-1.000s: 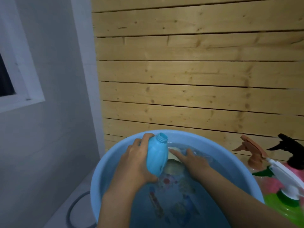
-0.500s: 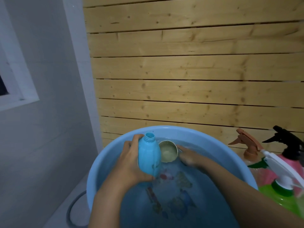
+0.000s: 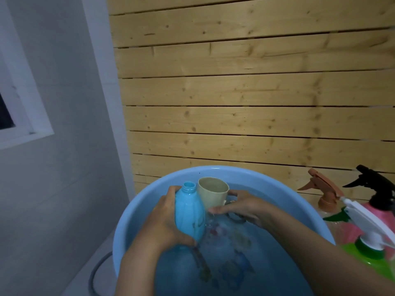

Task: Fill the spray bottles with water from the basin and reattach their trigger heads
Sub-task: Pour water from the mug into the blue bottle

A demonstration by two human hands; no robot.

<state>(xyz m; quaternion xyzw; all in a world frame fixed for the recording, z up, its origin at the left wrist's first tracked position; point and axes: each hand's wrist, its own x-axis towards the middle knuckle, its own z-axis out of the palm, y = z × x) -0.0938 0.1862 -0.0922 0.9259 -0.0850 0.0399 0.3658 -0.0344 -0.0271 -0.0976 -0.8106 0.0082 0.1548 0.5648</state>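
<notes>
The left hand (image 3: 168,218) wraps round the belly of the blue bottle (image 3: 189,212), held near upright with its neck open, above the water in the basin (image 3: 136,221). Just beside the neck is the cup (image 3: 213,192), gripped low by the right hand (image 3: 239,210), fingers curled at its base. The wet, thin plastic is probably slippery and squashy, and heavier as it fills: hold the belly firmly, without squeezing. Sprayers (image 3: 324,195) stand at the right
</notes>
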